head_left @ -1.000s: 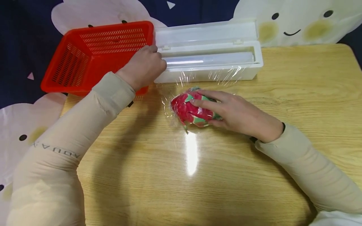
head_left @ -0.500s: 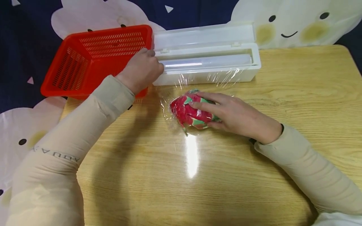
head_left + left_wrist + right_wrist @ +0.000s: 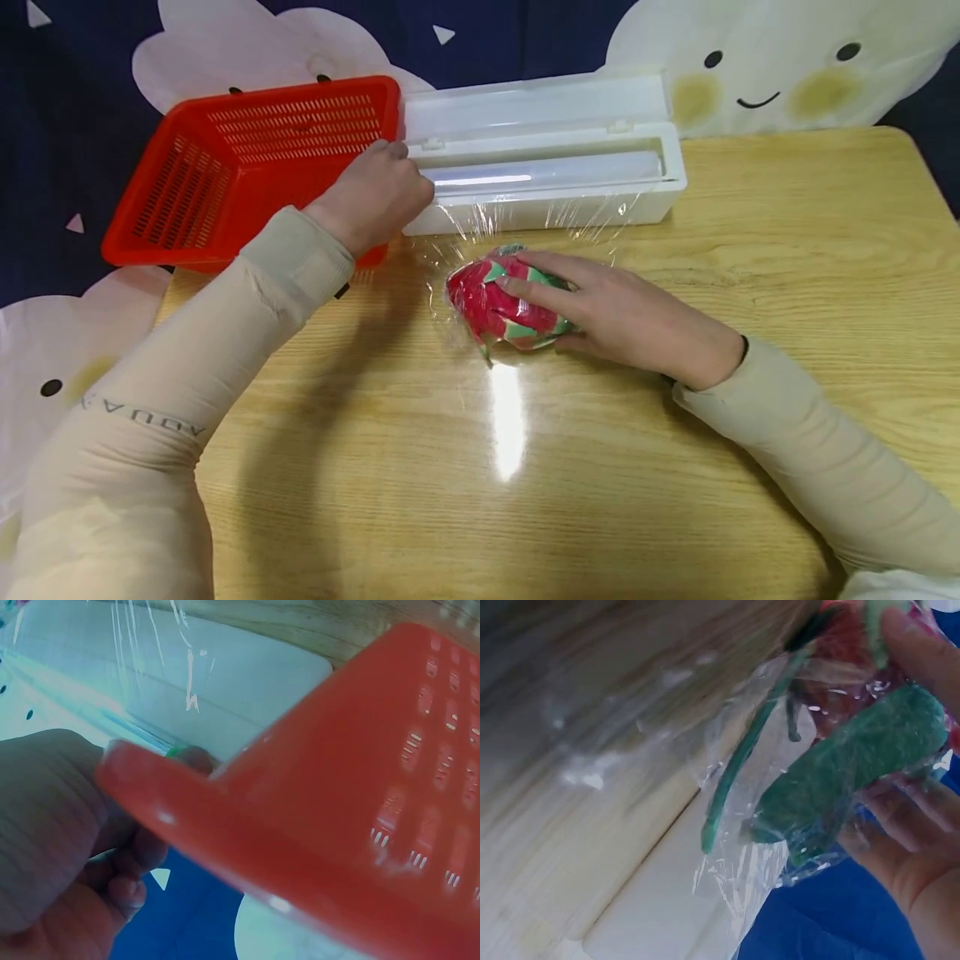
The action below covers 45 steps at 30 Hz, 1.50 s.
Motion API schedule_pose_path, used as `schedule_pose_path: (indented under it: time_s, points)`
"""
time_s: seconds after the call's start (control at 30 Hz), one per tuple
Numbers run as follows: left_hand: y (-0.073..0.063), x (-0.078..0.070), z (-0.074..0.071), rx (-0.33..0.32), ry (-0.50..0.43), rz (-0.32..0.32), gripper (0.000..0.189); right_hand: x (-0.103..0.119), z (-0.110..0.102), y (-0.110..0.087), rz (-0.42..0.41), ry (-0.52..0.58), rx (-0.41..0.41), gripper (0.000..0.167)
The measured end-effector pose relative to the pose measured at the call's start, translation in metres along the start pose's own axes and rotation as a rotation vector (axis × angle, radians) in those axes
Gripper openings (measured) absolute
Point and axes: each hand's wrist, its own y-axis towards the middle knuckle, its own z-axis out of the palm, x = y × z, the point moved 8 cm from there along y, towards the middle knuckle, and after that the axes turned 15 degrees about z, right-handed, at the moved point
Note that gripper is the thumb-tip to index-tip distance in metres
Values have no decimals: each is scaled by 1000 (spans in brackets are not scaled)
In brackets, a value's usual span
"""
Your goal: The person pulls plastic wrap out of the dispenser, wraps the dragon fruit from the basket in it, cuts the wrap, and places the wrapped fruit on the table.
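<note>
fruit (image 3: 498, 312) is held by right hand (image 3: 611, 312), roughly parallel to box (image 3: 651, 205); grip of left hand (image 3: 378, 196), at box's left end, cannot be told.

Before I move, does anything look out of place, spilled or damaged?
Only the red basket stands out: its left side juts past the left edge of the table, so its footing looks doubtful, though its underside is hidden. No visible spill or damage; the clear film is creased, which seems normal for stretched wrap.

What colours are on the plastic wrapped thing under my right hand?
The wrapped thing is pinkish red with green patches, best seen in the head view.
</note>
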Motion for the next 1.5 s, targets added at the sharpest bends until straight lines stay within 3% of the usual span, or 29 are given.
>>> schedule_pose_path:
  time_s: [0.4, 0.63, 0.8, 1.07, 1.5]
  points:
    - [3, 3, 0, -38, -20, 6, 37, -8, -2, 2, 40, 54, 84, 84]
    - [2, 5, -2, -42, -25, -14, 38, -6, -3, 4, 21, 41, 66, 83]
    - [-1, 7, -1, -55, -86, -37, 42, -3, -2, 3, 12, 30, 65, 82]
    - [0, 5, -1, -68, -73, -26, 38, -3, -2, 1, 4, 25, 41, 83]
    - [3, 6, -3, -111, -143, -28, 37, -1, -2, 0, -10, 23, 33, 88]
